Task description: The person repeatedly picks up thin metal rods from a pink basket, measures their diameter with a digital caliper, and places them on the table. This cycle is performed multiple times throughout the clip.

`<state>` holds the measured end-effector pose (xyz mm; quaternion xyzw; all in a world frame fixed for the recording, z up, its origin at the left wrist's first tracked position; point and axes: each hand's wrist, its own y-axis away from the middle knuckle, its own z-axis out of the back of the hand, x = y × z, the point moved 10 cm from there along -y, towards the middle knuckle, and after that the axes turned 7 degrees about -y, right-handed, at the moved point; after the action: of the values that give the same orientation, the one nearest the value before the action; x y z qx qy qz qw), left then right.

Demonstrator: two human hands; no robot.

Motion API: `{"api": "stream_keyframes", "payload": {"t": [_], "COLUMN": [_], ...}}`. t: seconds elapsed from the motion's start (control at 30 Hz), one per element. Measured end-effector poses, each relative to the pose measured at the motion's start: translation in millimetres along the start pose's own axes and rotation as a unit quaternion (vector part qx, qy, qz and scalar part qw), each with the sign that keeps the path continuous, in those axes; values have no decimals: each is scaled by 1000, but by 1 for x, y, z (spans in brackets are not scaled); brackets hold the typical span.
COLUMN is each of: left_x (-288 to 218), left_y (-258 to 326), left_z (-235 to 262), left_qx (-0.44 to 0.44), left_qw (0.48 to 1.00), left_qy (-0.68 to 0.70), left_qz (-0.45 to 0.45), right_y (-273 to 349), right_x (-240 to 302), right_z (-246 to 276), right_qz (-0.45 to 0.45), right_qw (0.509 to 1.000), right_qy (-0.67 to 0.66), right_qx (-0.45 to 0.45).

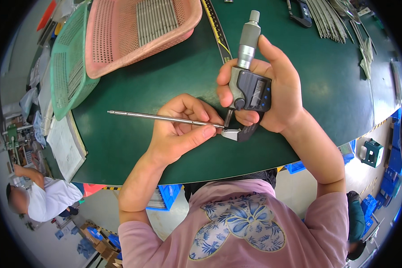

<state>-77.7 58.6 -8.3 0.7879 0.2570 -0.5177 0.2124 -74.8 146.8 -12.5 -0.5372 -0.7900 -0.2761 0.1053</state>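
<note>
I am working over a wide green table [326, 89], which is filling most of the view. At its far left edge a pink perforated basket [134, 31] is lying tilted, with a row of thin metal rods [154, 20] showing inside it, and it is leaning on a green perforated basket [69, 67] just beside it. A white open booklet [64, 147] is sitting near the table's left corner. More loose rods [328, 20] are lying at the far right of the table. Down on the left, another person in a white shirt [47, 196] is sitting well apart from me.

My right hand [277, 94] is gripping a digital micrometer [250, 85], fingers wrapped around its dark body, thumb lying up along the silver barrel, which is pointing away from me. My left hand [181, 127] is pinching a slim metal rod [161, 117] between thumb and fingers; the rod is running out to my left, roughly level, above the table. Its right end is sitting in the micrometer's measuring gap, at the lower end of the frame, just beside my left thumb tip.
</note>
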Motion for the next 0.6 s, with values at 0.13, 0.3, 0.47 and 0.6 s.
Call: {"api": "stream_keyframes", "payload": {"t": [0.13, 0.3, 0.47, 0.6], "left_x": [1, 2, 1, 5], "left_y": [0, 1, -1, 1], "left_z": [-2, -3, -2, 3], "left_qx": [7, 12, -1, -18], "left_qw": [1000, 1000, 1000, 998], "left_qy": [-2, -4, -7, -31], "left_qz": [9, 13, 6, 44], "right_y": [0, 1, 0, 0], "right_x": [0, 1, 2, 2], "right_z": [3, 1, 2, 1], "right_qz": [-3, 2, 8, 11], "right_qw": [1000, 998, 998, 999], "right_qy": [29, 61, 56, 52], "right_qx": [-10, -14, -11, -7]}}
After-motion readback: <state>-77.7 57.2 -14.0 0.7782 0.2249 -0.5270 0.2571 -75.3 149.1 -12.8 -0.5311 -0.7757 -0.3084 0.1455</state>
